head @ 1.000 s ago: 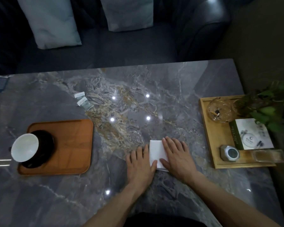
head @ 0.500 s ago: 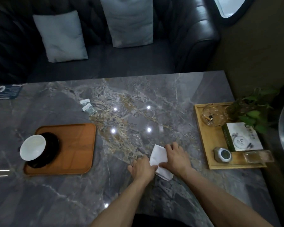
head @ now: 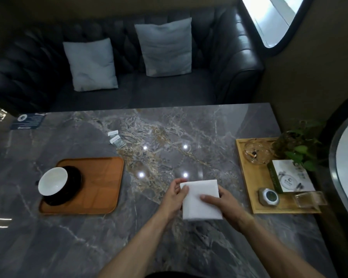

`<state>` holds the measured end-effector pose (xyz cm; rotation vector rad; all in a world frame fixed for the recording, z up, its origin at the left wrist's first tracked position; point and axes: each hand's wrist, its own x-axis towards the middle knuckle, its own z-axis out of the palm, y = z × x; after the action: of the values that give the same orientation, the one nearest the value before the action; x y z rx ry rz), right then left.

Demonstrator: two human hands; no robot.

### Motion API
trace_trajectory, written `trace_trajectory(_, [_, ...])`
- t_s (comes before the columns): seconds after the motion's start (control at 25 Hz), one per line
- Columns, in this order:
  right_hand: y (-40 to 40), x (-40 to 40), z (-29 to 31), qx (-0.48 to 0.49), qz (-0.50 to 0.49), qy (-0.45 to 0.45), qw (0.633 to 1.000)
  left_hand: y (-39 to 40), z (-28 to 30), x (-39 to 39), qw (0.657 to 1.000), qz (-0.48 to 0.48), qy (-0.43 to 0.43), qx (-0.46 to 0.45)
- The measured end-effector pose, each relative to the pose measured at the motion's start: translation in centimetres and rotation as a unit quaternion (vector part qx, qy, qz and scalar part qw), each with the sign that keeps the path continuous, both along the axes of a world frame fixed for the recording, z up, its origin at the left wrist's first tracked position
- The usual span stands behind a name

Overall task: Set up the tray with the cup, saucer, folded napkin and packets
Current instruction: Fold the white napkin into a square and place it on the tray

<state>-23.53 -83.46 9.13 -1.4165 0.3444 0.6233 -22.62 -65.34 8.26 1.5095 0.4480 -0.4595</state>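
A second ago the napkin (head: 201, 199) was being pressed flat on the desk (head: 169, 137); now both hands are lifting it at lower centre of the frame. The left hand (head: 174, 199) is pinching its left edge, the right hand (head: 225, 203) is gripping its right side, thumb on top. Folding seems finished, so carrying it to the tray (head: 100, 187) at left is likely next. The cup (head: 52, 181) and saucer (head: 72, 187) are already sitting there; the packets (head: 116, 138) are waiting upper left.
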Motion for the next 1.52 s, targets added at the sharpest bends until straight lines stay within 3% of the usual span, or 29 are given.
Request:
trace_trajectory(0.28, [2.8, -2.0, 5.8, -0.080, -0.139, -0.124, 0.979, -1.8, 4.7, -2.6, 0.993, 0.079, -0.075, 0.039])
trace_trajectory(0.52, [4.4, -3.9, 7.4, -0.192, -0.171, -0.219, 0.941, -1.1, 7.4, -5.0, 0.970, 0.113, -0.172, 0.130])
trace_trajectory(0.76, [6.5, -4.6, 8.2, -0.132, -0.203, -0.239, 0.940, 1.4, 9.7, -6.5, 0.936, 0.087, -0.286, 0.186])
trace_trajectory(0.92, [8.9, -4.2, 7.9, -0.118, -0.172, -0.260, 0.943, 3.9, 9.5, -6.5, 0.950, 0.092, -0.259, 0.152])
trace_trajectory(1.08, [10.7, -3.9, 8.0, -0.106, -0.104, -0.267, 0.952, 7.4, 10.5, -6.7, 0.980, 0.106, -0.170, 0.002])
trace_trajectory(1.16, [11.2, -3.9, 8.3, -0.103, -0.064, -0.266, 0.956, 8.8, 11.0, -6.8, 0.984, 0.101, -0.147, -0.015])
trace_trajectory(1.28, [13.0, -4.1, 8.4, -0.147, -0.052, -0.268, 0.951, 9.8, 10.5, -6.6, 0.977, 0.124, -0.145, 0.096])
trace_trajectory(1.44, [16.9, -4.1, 7.9, -0.301, -0.065, -0.289, 0.906, 12.2, 9.2, -6.0, 0.956, 0.165, -0.153, 0.190])
trace_trajectory(1.52, [19.2, -4.0, 7.8, -0.323, -0.078, -0.299, 0.895, 14.7, 8.7, -5.6, 0.938, 0.154, -0.179, 0.252])
